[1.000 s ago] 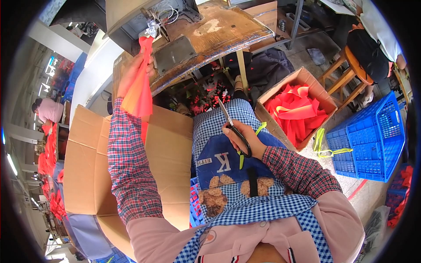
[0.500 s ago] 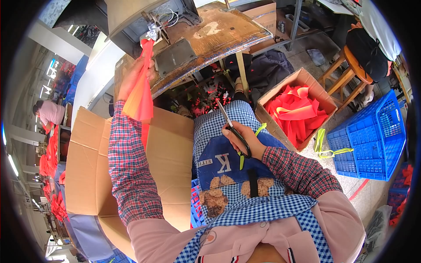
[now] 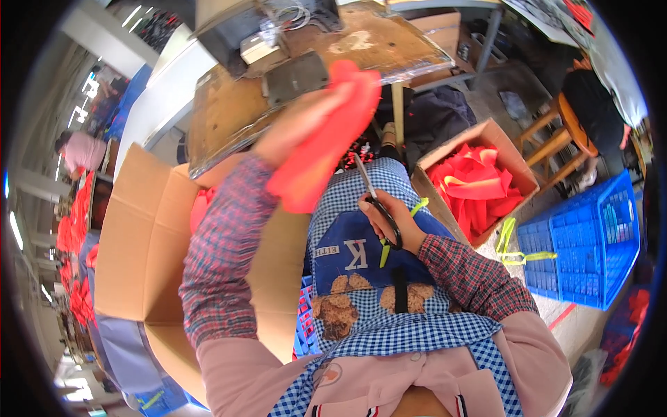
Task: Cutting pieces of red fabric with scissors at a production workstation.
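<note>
My left hand [image 3: 297, 125], smeared by motion, grips a red fabric piece [image 3: 321, 156] in front of the wooden table's near edge. The cloth hangs from the fingers toward my lap. In my right hand [image 3: 401, 214] is a pair of scissors [image 3: 365, 177] with black handles, resting above my blue checked apron [image 3: 354, 184]. The blades point away from me and look closed together. A yellow-green strip [image 3: 421, 206] shows beside that hand.
A large open cardboard box [image 3: 142, 236] stands at my left with red cloth inside. Another cardboard box [image 3: 451, 219] of red pieces sits right of my lap, near a blue plastic crate [image 3: 577, 243] and a wooden stool [image 3: 556, 142]. A machine [image 3: 226, 31] stands on the worn table [image 3: 389, 45].
My left hand has drawn the red fabric away from the machine's front, rightward and toward me. My right hand with the scissors has hardly moved. The view has shifted slightly.
</note>
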The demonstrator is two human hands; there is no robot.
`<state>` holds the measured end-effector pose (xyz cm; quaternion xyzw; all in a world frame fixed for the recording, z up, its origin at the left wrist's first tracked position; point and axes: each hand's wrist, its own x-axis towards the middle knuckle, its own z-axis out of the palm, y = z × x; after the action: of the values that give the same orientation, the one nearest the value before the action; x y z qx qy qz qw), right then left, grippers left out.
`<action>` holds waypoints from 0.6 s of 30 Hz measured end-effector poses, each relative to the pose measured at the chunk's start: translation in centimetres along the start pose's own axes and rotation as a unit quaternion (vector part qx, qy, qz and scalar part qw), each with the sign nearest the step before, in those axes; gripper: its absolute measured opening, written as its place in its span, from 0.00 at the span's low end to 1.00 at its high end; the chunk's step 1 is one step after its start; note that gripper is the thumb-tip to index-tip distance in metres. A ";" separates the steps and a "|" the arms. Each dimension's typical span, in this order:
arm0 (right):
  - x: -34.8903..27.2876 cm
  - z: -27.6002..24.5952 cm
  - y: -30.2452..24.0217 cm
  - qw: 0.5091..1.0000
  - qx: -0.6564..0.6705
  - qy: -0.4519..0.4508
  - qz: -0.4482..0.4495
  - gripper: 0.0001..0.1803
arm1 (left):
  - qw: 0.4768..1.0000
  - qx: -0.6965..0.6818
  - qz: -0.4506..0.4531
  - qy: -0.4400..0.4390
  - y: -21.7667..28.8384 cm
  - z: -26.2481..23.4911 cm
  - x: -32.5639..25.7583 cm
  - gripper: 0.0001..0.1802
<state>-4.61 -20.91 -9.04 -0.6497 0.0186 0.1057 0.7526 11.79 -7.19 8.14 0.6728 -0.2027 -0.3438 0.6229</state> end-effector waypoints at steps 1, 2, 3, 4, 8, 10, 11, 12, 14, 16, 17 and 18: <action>-0.3 -0.1 0.2 1.000 0.005 0.006 -0.007 0.15 | 0.998 -0.045 -0.017 -0.040 0.6 2.3 0.6 0.21; -0.2 0.2 0.3 1.000 0.009 0.002 -0.017 0.14 | 0.990 -0.126 0.008 -0.062 -0.5 3.4 2.4 0.20; -0.2 -0.1 0.8 1.000 0.010 0.014 0.000 0.13 | 0.984 -0.148 0.066 -0.070 0.1 5.7 3.3 0.20; -0.1 0.2 0.9 0.999 0.024 0.023 0.010 0.13 | 0.991 -0.075 0.107 -0.020 0.2 7.0 4.2 0.28; -0.3 0.8 0.7 1.000 0.006 0.009 0.007 0.13 | 0.957 0.151 0.249 0.009 -0.2 6.9 3.1 0.39; -0.2 0.6 0.7 1.000 -0.003 0.020 0.011 0.12 | 0.942 0.223 0.250 -0.036 0.1 4.3 0.1 0.34; -0.2 0.3 0.8 1.000 -0.003 0.027 0.006 0.12 | 0.920 0.291 0.247 -0.093 0.0 2.7 -1.6 0.29; -0.2 0.4 0.9 1.000 -0.003 0.026 0.001 0.12 | 0.945 0.225 0.229 -0.053 -1.0 1.1 -4.0 0.20; 0.1 0.7 0.8 1.000 -0.005 0.011 0.001 0.12 | 0.975 0.164 0.152 -0.003 -2.5 -4.0 -9.0 0.15; 0.3 0.6 0.8 1.000 -0.009 0.020 0.006 0.12 | 0.969 0.204 0.089 0.108 -4.1 -9.8 -13.9 0.15; 0.3 0.4 0.5 1.000 -0.010 0.027 0.007 0.12 | 0.942 0.279 0.054 0.177 -4.3 -11.8 -16.1 0.17; 0.5 0.6 0.7 1.000 -0.002 0.022 0.009 0.12 | 0.905 0.344 -0.009 0.250 -7.1 -16.4 -18.8 0.18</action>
<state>-4.34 -20.18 -9.66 -0.6533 0.0403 0.0979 0.7496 9.61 18.47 4.97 0.9108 -0.1399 -0.0783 0.3804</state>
